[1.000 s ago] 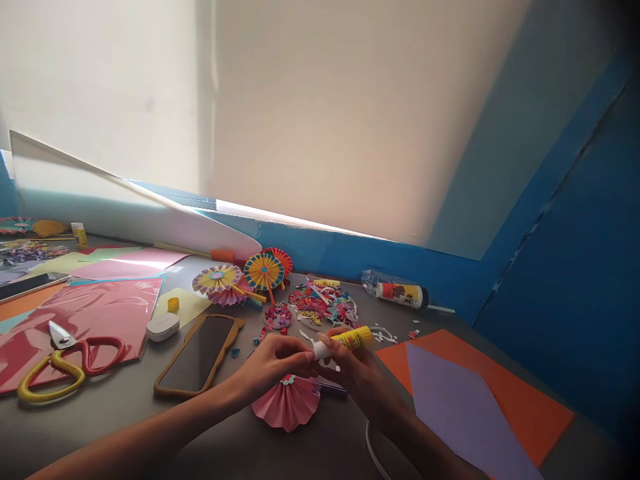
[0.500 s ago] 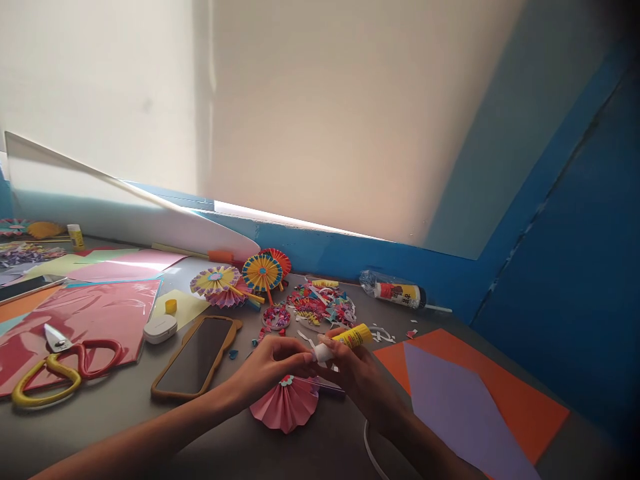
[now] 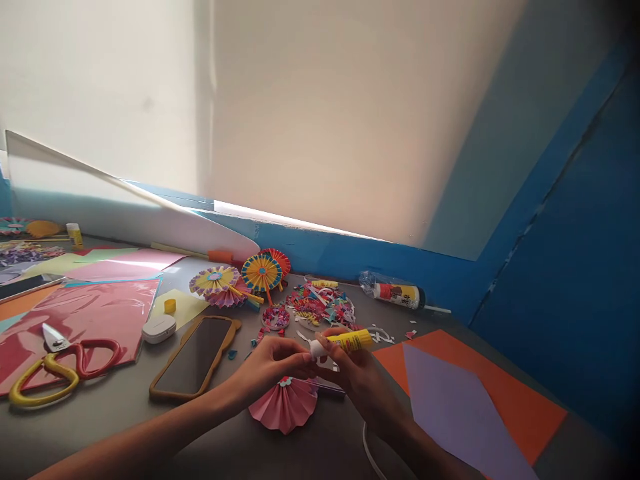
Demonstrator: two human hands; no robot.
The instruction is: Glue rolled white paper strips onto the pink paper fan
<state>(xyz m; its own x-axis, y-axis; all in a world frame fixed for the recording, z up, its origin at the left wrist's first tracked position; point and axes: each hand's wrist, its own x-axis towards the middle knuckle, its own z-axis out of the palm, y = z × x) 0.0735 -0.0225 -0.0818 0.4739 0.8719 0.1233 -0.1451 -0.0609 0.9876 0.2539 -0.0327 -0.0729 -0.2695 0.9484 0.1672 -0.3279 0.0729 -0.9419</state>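
Observation:
My right hand (image 3: 361, 375) is closed around a glue stick (image 3: 354, 340) with a yellow barrel, tilted so its white end points left. At that white end, the thumb and fingers of my left hand (image 3: 278, 362) are pinched together. Whatever they hold is too small or too hidden to name. Just below both hands lies a pleated pink paper fan (image 3: 283, 408), its upper part covered by my left hand. Small white paper bits show between the hands.
Left are a phone (image 3: 195, 360) in a brown case, a white case (image 3: 159, 329), a yellow cap (image 3: 170, 306) and scissors (image 3: 55, 367). Behind are paper fans (image 3: 261, 271), paper scraps (image 3: 325, 303) and a wrapped bottle (image 3: 397, 293). Purple paper (image 3: 460, 400) overlaps orange paper (image 3: 530, 407) at right.
The glue stick has tipped slightly toward level, its white end shifting a little left and up. My left hand keeps its pinch in nearly the same place.

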